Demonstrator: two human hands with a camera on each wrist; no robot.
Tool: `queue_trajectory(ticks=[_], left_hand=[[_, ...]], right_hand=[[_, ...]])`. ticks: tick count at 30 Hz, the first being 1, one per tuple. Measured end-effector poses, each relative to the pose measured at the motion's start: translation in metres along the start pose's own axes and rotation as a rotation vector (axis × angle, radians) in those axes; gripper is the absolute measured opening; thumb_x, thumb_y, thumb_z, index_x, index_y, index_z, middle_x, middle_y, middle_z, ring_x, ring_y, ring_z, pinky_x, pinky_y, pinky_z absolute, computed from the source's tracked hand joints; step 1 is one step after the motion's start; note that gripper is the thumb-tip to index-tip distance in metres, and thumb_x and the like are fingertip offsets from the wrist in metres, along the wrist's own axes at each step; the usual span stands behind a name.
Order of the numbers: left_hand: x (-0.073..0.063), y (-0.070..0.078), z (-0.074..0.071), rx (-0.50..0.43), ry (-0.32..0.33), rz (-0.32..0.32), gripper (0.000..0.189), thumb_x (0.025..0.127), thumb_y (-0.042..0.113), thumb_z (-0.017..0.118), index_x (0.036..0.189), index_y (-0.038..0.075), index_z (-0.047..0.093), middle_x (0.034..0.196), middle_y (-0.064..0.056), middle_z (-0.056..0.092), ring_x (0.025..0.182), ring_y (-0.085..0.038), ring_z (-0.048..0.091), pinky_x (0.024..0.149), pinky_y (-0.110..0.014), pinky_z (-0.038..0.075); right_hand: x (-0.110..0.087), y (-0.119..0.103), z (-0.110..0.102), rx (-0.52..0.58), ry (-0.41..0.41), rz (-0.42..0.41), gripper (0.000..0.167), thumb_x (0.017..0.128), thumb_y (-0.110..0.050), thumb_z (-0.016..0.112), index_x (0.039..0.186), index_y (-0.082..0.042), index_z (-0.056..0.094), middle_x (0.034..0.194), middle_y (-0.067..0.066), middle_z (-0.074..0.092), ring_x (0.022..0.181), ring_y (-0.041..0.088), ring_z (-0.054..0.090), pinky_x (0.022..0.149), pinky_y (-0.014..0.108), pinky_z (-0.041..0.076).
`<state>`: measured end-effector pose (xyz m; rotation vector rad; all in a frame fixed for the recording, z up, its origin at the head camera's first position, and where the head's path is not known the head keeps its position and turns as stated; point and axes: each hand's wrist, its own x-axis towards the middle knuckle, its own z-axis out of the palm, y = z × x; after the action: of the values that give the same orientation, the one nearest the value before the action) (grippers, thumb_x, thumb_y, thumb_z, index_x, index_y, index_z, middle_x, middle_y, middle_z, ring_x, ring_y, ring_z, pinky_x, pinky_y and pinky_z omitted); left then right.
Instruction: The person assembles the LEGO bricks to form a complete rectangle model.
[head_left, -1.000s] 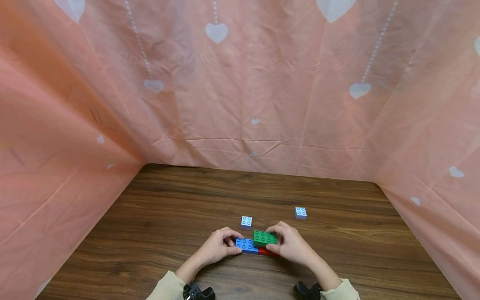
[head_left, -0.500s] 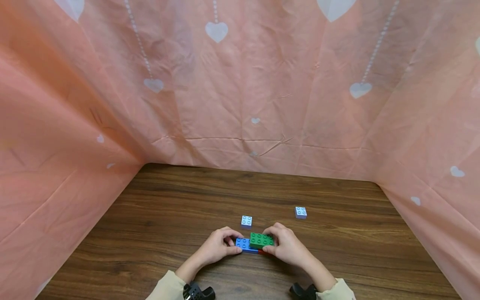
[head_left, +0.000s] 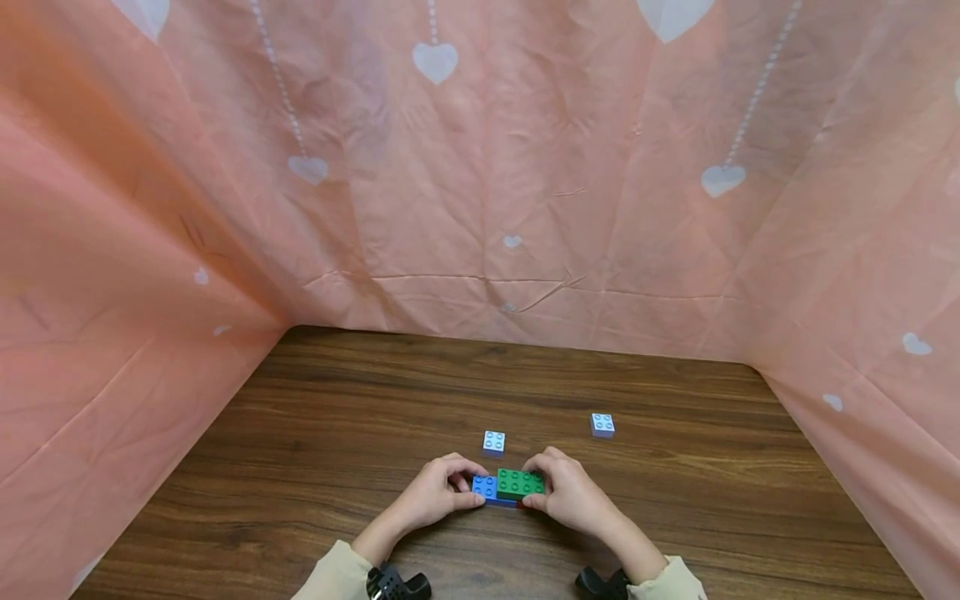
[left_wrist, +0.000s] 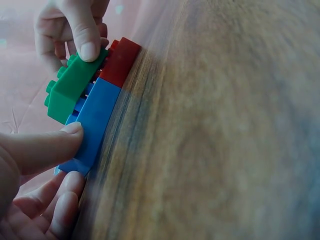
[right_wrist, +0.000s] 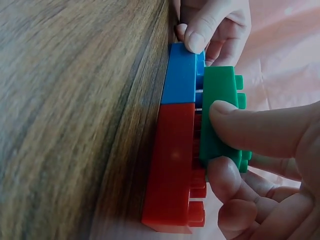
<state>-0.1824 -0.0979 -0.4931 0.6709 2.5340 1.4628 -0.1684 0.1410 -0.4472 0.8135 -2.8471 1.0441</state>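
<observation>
My left hand (head_left: 433,495) pinches the left end of a blue toy building brick (head_left: 483,490) lying on the table. End to end with it, on its right, lies a red brick (right_wrist: 172,165), mostly covered in the head view. Between thumb and fingers my right hand (head_left: 572,493) holds a green brick (head_left: 521,484) over the joint of the two. Both wrist views show studs in a gap under the green brick, so it is not pressed down flush. In the left wrist view the green brick (left_wrist: 77,85) looks slightly tilted.
Two small pale four-stud bricks stand beyond the hands: one pale brick (head_left: 493,442) just behind the blue one, another pale brick (head_left: 602,425) farther right. The wooden table (head_left: 360,400) is enclosed by a pink curtain (head_left: 480,183) with white hearts.
My right hand has moved the green brick left and slightly toward me, from mostly above the red brick to across the joint. My left hand keeps its place on the blue brick.
</observation>
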Motion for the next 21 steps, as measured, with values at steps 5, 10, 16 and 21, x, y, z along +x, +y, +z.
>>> queue_trajectory(ticks=[5,10,16,21], left_hand=[[0.0015,0.0005,-0.0003,0.006,0.002,-0.012,0.027,0.077,0.021,0.077,0.102,0.017,0.069,0.085,0.006,0.055,0.071,-0.007,0.053,0.061,-0.023,0.043],[0.0022,0.0000,-0.0001,0.009,0.006,-0.007,0.027,0.077,0.022,0.077,0.102,0.017,0.069,0.086,0.006,0.056,0.071,-0.007,0.053,0.062,-0.023,0.043],[0.0033,-0.0003,0.0007,0.016,-0.002,-0.011,0.027,0.077,0.024,0.077,0.103,0.018,0.069,0.087,0.007,0.056,0.072,-0.007,0.054,0.062,-0.023,0.043],[0.0040,0.0006,0.0009,0.024,-0.005,-0.015,0.027,0.077,0.024,0.077,0.103,0.018,0.069,0.086,0.007,0.056,0.072,-0.007,0.053,0.061,-0.023,0.043]], right_hand=[[0.0010,-0.0011,0.0008,-0.013,0.016,0.020,0.027,0.070,-0.014,0.081,0.092,-0.007,0.067,0.077,-0.004,0.049,0.061,0.009,0.042,0.053,0.023,0.037],[0.0030,-0.0017,-0.0002,-0.023,0.027,0.029,0.027,0.069,-0.013,0.082,0.092,-0.006,0.069,0.076,-0.004,0.050,0.060,0.007,0.042,0.053,0.023,0.037],[0.0039,-0.0020,-0.0009,-0.019,0.028,0.044,0.027,0.069,-0.013,0.082,0.092,-0.005,0.070,0.075,-0.003,0.050,0.060,0.008,0.042,0.053,0.023,0.037],[0.0034,-0.0017,0.0006,0.001,0.040,0.055,0.027,0.069,-0.010,0.082,0.092,-0.004,0.069,0.073,-0.003,0.048,0.059,0.008,0.041,0.052,0.023,0.037]])
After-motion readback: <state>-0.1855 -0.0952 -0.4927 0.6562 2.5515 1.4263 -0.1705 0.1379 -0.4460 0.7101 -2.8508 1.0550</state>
